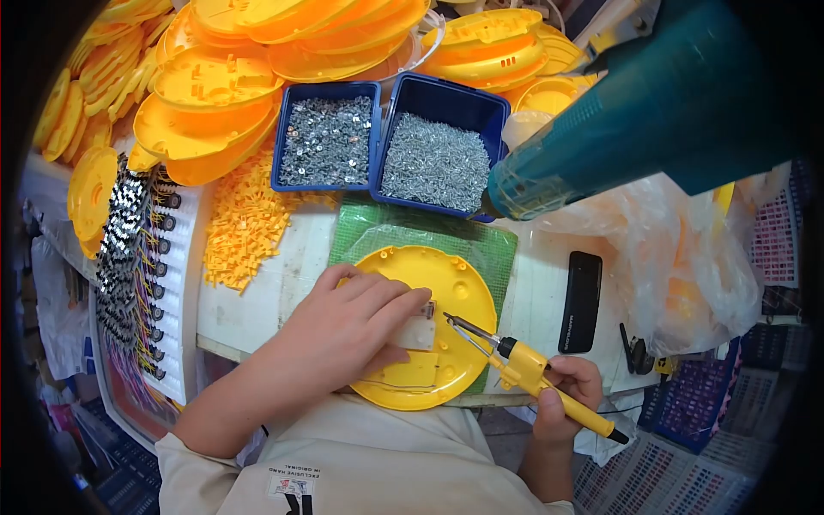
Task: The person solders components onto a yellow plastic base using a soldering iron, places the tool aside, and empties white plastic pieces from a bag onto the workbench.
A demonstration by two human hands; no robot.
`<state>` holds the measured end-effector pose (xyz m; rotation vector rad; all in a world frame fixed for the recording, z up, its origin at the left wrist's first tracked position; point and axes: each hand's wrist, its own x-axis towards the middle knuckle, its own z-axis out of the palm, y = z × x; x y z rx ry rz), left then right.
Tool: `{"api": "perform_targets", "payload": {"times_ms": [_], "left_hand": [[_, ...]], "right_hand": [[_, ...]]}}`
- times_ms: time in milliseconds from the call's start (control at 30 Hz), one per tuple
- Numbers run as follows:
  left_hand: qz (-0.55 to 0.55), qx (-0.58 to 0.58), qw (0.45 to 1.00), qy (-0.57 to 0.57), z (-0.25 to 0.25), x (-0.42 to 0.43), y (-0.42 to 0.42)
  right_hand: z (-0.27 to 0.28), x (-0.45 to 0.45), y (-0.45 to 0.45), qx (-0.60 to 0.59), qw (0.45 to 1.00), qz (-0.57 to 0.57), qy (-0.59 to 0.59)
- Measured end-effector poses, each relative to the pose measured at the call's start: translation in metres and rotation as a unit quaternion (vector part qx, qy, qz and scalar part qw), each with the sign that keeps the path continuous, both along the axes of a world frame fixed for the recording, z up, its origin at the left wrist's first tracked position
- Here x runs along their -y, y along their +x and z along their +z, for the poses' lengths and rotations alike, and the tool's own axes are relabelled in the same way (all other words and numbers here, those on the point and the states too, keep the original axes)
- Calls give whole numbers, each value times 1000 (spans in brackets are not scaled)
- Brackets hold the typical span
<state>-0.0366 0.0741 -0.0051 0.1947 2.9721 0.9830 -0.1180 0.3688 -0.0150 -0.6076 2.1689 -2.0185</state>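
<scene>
My left hand (pixel 356 322) lies over the left side of a round yellow plastic shell (pixel 468 292), its fingers bent together over a small pale part (pixel 418 333); whatever is under the fingertips is hidden. In my right hand (pixel 568 396) is a yellow soldering iron (pixel 528 369) with a metal feed tube. Its dark tip points left, over the shell and a little right of my left fingertips. The shell rests on a green mat (pixel 493 249) at the table's front edge.
Blue bins of small metal parts (pixel 326 142) and screws (pixel 433 163) stand behind the mat. Yellow shells (pixel 215 86) and small yellow pieces (pixel 245 219) lie left. A white foam tray (pixel 176 292) holds wired parts. A teal duct (pixel 618 120) hangs over a black case (pixel 581 302).
</scene>
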Motion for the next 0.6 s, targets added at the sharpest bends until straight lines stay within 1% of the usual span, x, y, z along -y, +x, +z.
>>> {"api": "perform_targets", "payload": {"times_ms": [167, 267, 367, 467, 600], "left_hand": [[-33, 14, 999, 15, 7, 22, -13], [-36, -22, 997, 58, 8, 29, -17], [-31, -44, 997, 52, -1, 27, -21], [-19, -77, 997, 15, -11, 20, -24], [-2, -74, 997, 7, -10, 15, -26]], "right_hand": [[-5, -3, -1, -21, 999, 28, 0], [-8, -2, -9, -132, 988, 70, 45], [-9, 7, -15, -184, 977, 97, 45], [-4, 13, -21, -200, 969, 123, 72], [-4, 14, -24, -199, 969, 128, 76]]}}
